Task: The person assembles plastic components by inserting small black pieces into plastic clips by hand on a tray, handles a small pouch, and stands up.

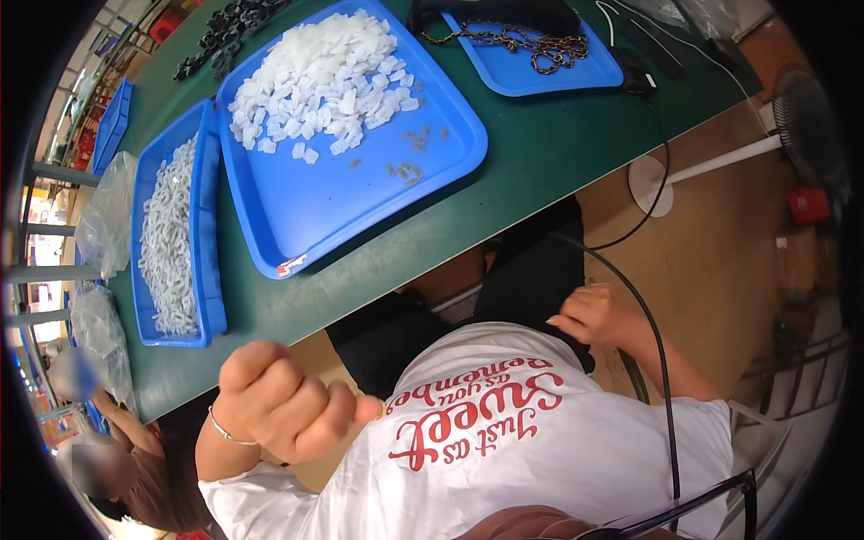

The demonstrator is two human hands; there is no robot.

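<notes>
My left hand (pixel 290 405) is raised before my chest, off the table's near edge, with its fingers curled into a loose fist. Any object inside that fist is hidden. Low by my right thigh, my right hand (pixel 589 312) is also closed, its palm side out of sight. A large blue tray (pixel 310 216) lies on the table ahead of me, bearing a heap of translucent white flat pieces (pixel 333 76) and some small grey bits (pixel 407 171). Left of it, touching or nearly so, is a narrow blue bin (pixel 209 270) full of small whitish loop-shaped pieces (pixel 171 243).
On the green table (pixel 522 148) are black parts (pixel 229 36) and a smaller blue tray (pixel 517 81) with a chain (pixel 549 52). A black cable (pixel 655 333) hangs at my right, near a fan (pixel 805 121). Clear plastic bags (pixel 106 220) and other people are at left.
</notes>
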